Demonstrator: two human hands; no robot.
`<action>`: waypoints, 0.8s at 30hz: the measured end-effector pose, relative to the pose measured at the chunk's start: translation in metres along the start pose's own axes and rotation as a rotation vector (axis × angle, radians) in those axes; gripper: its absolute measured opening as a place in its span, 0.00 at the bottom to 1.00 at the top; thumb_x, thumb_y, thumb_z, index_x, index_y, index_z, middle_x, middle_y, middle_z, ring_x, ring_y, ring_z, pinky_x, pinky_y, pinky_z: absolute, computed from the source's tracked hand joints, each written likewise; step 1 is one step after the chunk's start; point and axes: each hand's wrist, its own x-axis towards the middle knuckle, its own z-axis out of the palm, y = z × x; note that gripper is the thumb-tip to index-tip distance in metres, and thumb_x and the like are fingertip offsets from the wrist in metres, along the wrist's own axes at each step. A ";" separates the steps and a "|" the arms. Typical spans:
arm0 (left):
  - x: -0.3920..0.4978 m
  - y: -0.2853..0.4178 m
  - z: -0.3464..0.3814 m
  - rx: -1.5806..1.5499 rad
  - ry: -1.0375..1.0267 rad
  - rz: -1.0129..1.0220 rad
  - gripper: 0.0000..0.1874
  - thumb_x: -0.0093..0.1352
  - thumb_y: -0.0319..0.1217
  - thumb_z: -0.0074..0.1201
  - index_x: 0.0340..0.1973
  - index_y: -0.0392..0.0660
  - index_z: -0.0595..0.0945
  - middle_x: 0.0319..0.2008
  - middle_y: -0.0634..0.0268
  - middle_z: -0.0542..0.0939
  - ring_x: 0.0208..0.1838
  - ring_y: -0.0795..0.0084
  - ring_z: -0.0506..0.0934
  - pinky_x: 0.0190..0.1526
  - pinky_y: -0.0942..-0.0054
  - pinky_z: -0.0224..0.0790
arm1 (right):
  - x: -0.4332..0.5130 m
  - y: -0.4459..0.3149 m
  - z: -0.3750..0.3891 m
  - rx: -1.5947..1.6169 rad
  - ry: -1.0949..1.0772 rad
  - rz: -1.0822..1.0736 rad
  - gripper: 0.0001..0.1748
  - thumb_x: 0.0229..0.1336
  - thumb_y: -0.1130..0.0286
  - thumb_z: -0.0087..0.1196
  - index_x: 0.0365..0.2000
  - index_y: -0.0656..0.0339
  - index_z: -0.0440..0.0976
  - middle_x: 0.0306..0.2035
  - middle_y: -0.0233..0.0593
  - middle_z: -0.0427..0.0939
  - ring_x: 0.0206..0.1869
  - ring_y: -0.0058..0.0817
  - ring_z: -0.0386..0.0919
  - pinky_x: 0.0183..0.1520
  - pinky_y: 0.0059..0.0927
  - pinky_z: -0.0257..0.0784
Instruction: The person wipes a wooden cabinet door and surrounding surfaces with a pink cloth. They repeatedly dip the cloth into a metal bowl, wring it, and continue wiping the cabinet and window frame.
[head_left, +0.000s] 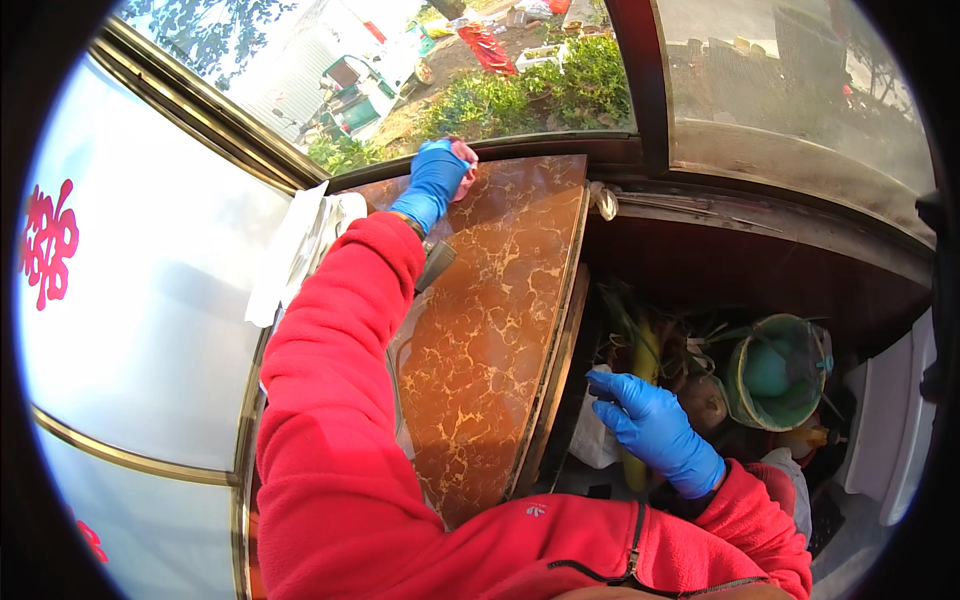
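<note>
My left hand (433, 180), in a blue glove, reaches to the far end of a brown marble-patterned tabletop (480, 337). It is closed on a pink cloth (466, 169), next to the lower window frame (525, 145). Below that wrist, a grey handle-like object (436, 264) shows partly from behind the red sleeve. My right hand (660, 431), also gloved in blue, hovers to the right of the table with its fingers bent and apart, and nothing shows in it. Beneath it are a white bag (592, 431) and a long yellow-green object (645, 352).
A green bucket (780, 375) with a turquoise item inside stands on the right, beside leafy green stalks (619, 307). White plastic ware (885, 420) is at the right rim. White sheets (289, 251) lean near the frosted glass panel (150, 262). A knotted bag (602, 200) sits by the table corner.
</note>
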 end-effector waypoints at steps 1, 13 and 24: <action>-0.006 0.023 0.007 0.284 0.005 0.274 0.06 0.61 0.28 0.55 0.21 0.43 0.81 0.26 0.60 0.81 0.30 0.60 0.80 0.34 0.63 0.73 | 0.000 -0.001 0.000 -0.005 0.009 -0.020 0.19 0.55 0.68 0.62 0.48 0.57 0.77 0.38 0.44 0.83 0.39 0.40 0.83 0.41 0.34 0.79; -0.010 0.032 0.006 -0.391 -0.164 0.174 0.08 0.63 0.30 0.53 0.34 0.40 0.82 0.24 0.63 0.77 0.26 0.75 0.72 0.30 0.76 0.66 | -0.008 0.003 -0.013 -0.040 0.029 -0.038 0.19 0.56 0.67 0.60 0.48 0.58 0.76 0.40 0.44 0.82 0.39 0.41 0.82 0.42 0.35 0.78; 0.019 0.080 0.025 -0.340 -0.282 -0.282 0.12 0.70 0.32 0.51 0.27 0.40 0.83 0.17 0.63 0.81 0.19 0.69 0.79 0.22 0.71 0.70 | -0.018 -0.003 -0.021 -0.135 -0.046 -0.098 0.20 0.58 0.63 0.57 0.50 0.58 0.75 0.35 0.45 0.80 0.35 0.45 0.80 0.37 0.42 0.76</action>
